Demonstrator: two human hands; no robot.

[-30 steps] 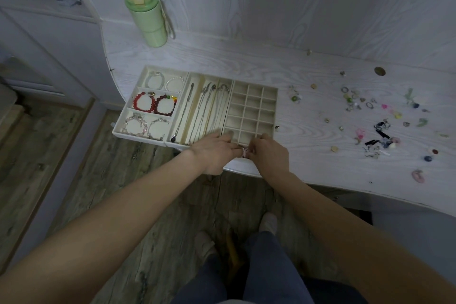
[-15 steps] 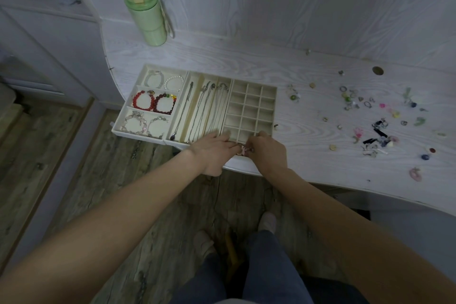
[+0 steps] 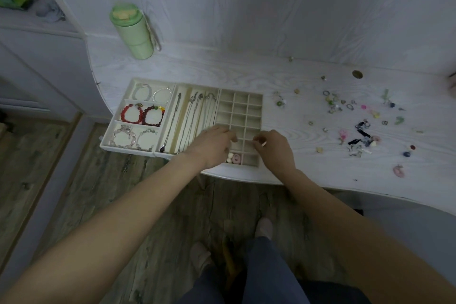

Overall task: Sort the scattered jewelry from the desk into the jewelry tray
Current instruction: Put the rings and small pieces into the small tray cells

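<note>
Left hand (image 3: pixel 214 145) and right hand (image 3: pixel 275 147) hovered over the jewelry tray (image 3: pixel 240 95) at frame centre, fingers curled; whether either pinched anything was unclear. Scattered jewelry (image 3: pixel 350 116) lay centre-right.

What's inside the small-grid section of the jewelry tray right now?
A white piece and a pink piece lie in a front cell of the grid. The other visible cells look empty. Both hands cover some of the cells.

Home bedrm – white wood desk (image 3: pixel 246 76), green bottle (image 3: pixel 133 32), plank floor (image 3: pixel 61 200)
</note>
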